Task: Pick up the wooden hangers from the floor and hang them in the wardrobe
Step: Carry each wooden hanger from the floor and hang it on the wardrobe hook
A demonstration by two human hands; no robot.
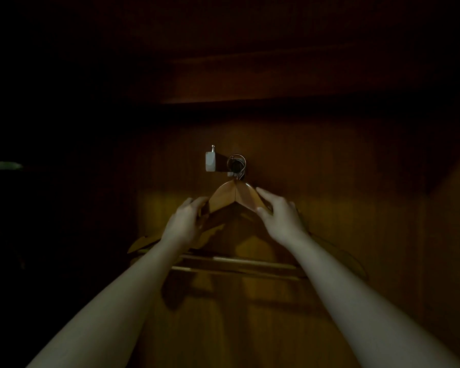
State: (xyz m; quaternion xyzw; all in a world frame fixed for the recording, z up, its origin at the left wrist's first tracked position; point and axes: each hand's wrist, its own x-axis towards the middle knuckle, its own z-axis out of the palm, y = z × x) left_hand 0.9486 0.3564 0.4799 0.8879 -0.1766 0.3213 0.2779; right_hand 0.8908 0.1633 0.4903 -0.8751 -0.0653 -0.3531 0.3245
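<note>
- Head view: I'm seeing the wooden hanger (234,199) hanging dead ahead, its hook (237,166) apparently looping over the wardrobe's rail fitting (235,163).
- Left hand (189,219) and right hand (279,216) are each gripping one sloping shoulder, fingers curling round it.
- Long axis is running left-right, both hands equally near.

Very dim; black corners, faint central glow.

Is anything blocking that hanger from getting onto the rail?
Nothing visible. The left hand and right hand hold the hanger. Its hook already seems looped over the rail. A white fitting sits just left, clear of it.
</note>
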